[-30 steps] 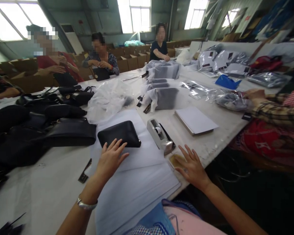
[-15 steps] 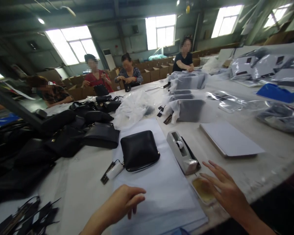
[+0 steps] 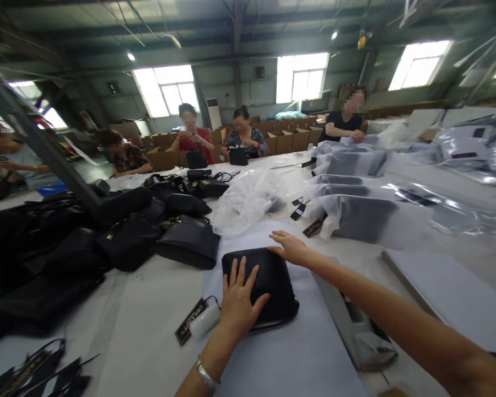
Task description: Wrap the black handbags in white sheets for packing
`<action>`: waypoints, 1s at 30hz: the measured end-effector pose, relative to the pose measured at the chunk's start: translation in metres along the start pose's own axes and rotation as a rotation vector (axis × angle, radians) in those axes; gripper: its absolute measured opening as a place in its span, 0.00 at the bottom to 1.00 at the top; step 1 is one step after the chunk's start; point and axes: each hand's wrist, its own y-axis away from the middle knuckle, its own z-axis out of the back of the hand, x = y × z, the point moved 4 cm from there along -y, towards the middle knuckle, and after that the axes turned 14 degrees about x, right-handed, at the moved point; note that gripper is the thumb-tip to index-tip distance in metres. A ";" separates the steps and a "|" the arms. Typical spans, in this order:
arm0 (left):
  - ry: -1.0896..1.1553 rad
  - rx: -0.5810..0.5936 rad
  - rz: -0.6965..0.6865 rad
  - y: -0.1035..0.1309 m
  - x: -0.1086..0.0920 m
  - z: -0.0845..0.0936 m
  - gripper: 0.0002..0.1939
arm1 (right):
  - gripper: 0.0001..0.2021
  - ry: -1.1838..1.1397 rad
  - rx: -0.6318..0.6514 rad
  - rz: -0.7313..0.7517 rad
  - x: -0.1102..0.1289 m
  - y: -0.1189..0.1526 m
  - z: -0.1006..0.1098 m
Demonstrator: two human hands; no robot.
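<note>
A black handbag (image 3: 273, 281) lies flat on a stack of white paper sheets (image 3: 297, 353). My left hand (image 3: 240, 300) rests on the bag's left part, palm down with fingers spread. At the bag's far right corner is my right hand (image 3: 291, 248), its fingers stretched out over the edge; whether it touches the bag I cannot tell. A black hang tag (image 3: 190, 321) with gold lettering and a small white wrapped roll (image 3: 205, 321) are attached by a cord at the bag's left side.
A tape dispenser (image 3: 355, 325) stands right of the paper, partly under my right forearm. White boards (image 3: 450, 298) lie farther right. Black bags (image 3: 128, 240) are piled at left, loose tags (image 3: 41, 369) near the front. Wrapped bags (image 3: 364, 215) stand beyond. Several people work across the table.
My left hand has moved forward onto the bag and spread its fingers. My right hand has reached from beside the tape dispenser to the bag's far edge. The view has shifted.
</note>
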 end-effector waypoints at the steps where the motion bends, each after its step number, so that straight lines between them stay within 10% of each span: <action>1: 0.029 -0.004 -0.023 0.001 0.005 0.004 0.33 | 0.23 0.001 0.013 -0.013 -0.002 -0.018 -0.006; 6: -0.008 -0.139 0.016 -0.022 0.058 0.051 0.22 | 0.22 -0.025 0.038 0.045 0.002 -0.058 -0.036; 12: -0.345 -0.034 0.036 -0.067 0.124 0.075 0.16 | 0.22 -0.038 0.024 0.010 -0.023 -0.070 -0.037; 21: -0.500 -0.107 0.360 -0.028 0.201 0.096 0.14 | 0.27 0.217 0.048 -0.130 -0.082 -0.082 -0.027; 30: -0.279 -0.064 0.198 -0.013 0.172 0.089 0.13 | 0.24 0.347 0.028 -0.270 -0.087 -0.101 -0.049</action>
